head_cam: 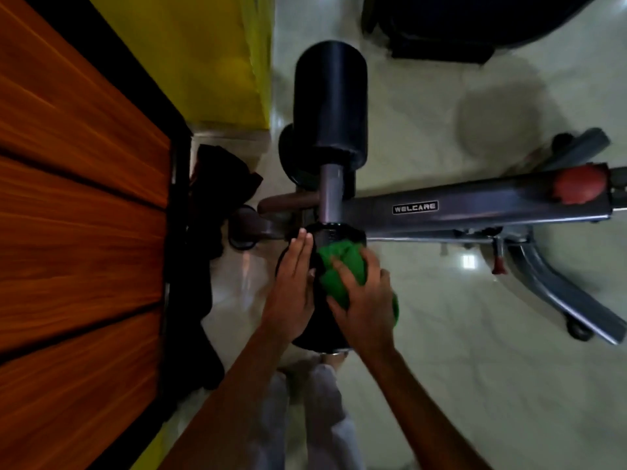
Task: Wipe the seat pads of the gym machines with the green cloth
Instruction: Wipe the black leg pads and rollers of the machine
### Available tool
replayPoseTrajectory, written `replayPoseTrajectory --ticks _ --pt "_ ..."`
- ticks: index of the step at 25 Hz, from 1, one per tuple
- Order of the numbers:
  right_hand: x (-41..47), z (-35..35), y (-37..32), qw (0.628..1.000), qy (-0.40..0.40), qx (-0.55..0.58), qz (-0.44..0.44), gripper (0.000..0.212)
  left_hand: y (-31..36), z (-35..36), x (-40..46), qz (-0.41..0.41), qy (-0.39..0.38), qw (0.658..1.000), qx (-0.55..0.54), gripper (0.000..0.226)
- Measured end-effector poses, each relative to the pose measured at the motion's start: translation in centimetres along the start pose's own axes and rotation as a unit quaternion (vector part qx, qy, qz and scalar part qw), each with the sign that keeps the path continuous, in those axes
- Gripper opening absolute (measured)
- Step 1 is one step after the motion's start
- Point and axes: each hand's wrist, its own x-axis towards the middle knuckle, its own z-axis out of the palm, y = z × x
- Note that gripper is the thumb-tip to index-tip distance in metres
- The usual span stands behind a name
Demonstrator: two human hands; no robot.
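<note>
I have my right hand (364,300) clamped on the bunched green cloth (342,266), pressing it onto the black roller pad (325,317), while my left hand (291,283) lies flat-fingered against the pad's side, likely to stop it turning.

A pale, glossy tiled floor (441,334) carries everything here. The grey metal frame (475,206) of a gym machine stands on it, its curved leg (559,293) ending in a small dark foot. Dark cloth (217,198) lies heaped on the tiles beside the wooden door (78,198), and a black object (475,25) sits at the far edge
</note>
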Motion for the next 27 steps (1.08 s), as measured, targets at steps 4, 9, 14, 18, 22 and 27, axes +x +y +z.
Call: replayPoseTrajectory --ticks 4,9,14,18,22,27 --pt "-9.3 0.7 0.2 0.996 -0.043 0.072 0.004 0.059 0.6 0.1 -0.5 -0.01 0.01 1.0 -0.012 0.051" --pt "-1.8 0.7 0.7 0.994 0.011 0.097 0.042 0.047 -0.2 0.8 -0.6 -0.004 0.011 1.0 0.01 0.052" --pt "8.0 0.1 2.2 0.97 -0.002 0.227 0.085 0.049 -0.4 0.9 -0.8 0.003 0.016 1.0 -0.001 0.052" --pt "5.7 0.1 4.7 0.896 0.125 0.385 0.184 0.047 1.8 1.3 0.3 0.004 0.019 1.0 0.017 0.056" --pt "2.5 -0.5 7.0 0.868 0.155 0.378 0.283 0.045 1.1 2.5 0.3 0.041 0.007 0.996 0.084 0.058" --pt "-0.4 -1.0 5.2 0.926 0.109 0.324 0.163 0.049 -1.6 1.1 -0.8 -0.014 0.03 0.999 -0.033 0.055"
